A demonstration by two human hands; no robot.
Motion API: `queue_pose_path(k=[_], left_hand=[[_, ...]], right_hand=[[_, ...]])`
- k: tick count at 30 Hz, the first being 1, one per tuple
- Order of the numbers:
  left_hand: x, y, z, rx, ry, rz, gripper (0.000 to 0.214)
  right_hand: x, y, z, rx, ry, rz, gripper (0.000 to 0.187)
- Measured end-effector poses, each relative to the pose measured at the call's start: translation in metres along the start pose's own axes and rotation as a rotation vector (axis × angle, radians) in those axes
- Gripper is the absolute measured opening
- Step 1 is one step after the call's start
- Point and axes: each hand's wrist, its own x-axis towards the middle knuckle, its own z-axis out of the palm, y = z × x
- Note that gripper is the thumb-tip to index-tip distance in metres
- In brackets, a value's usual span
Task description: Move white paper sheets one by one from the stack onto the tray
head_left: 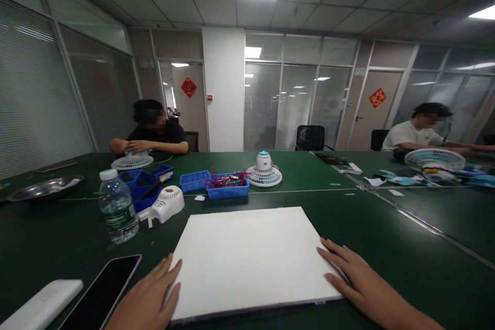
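A flat white rectangular panel (251,258) lies before me on the green table, its kind not clear from here. My left hand (149,294) rests along its left edge, fingers stretched out and thumb over the surface. On the opposite side, my right hand (351,270) touches the right edge with its fingers spread. Neither hand is wrapped round anything. Just left of my left hand lie a dark-screened phone (104,291) and a white slab-shaped object (42,304).
A water bottle (116,209) stands at left, beside a white plastic housing (168,205). Blue bins (227,192), one full of wires, and a fan part (264,172) sit behind the panel. Two people (157,131) work across the table, one at each side. A metal tray (46,188) lies far left.
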Motion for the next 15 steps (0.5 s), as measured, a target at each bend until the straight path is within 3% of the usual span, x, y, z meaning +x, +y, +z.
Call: queue_pose_path(k=[15], left_hand=[[0.0,-0.003,0.002,-0.044,0.071,0.012,0.056]], right_hand=[[-0.001,-0.011,-0.008,-0.008,-0.021,0.01,0.069]])
